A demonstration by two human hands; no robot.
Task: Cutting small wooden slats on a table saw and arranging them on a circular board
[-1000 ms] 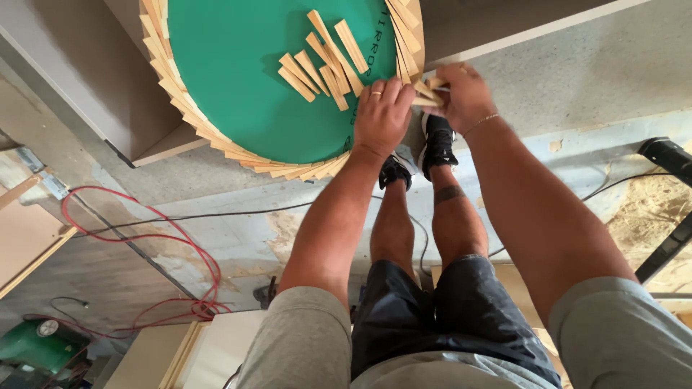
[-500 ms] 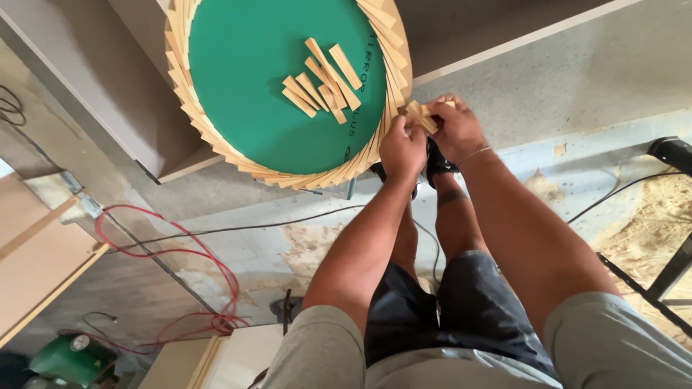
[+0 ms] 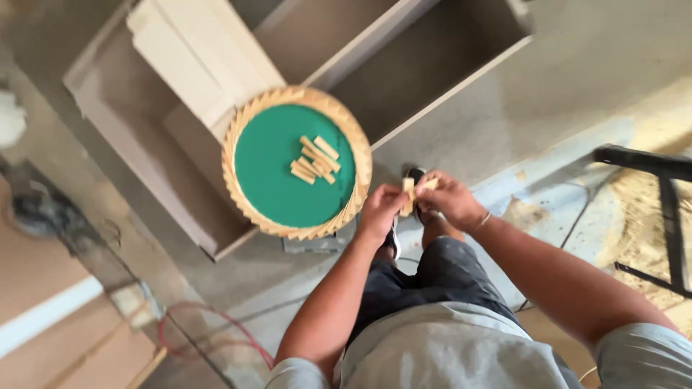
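From the head camera, the left hand [image 3: 380, 209] and right hand [image 3: 448, 199] meet just right of a round green board [image 3: 277, 173] rimmed with wooden slats, both pinching small wooden pieces [image 3: 414, 191] between the fingers. More loose wooden sticks [image 3: 315, 159] lie on the green face (slightly blurred). A red cable [image 3: 205, 333] curls on the floor, near left.

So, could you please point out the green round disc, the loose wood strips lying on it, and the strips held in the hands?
green round disc [image 3: 270, 180], head view, bare green face.
loose wood strips [image 3: 316, 160], head view, middle of pile.
held strips [image 3: 409, 193], head view, pale piece between the hands.
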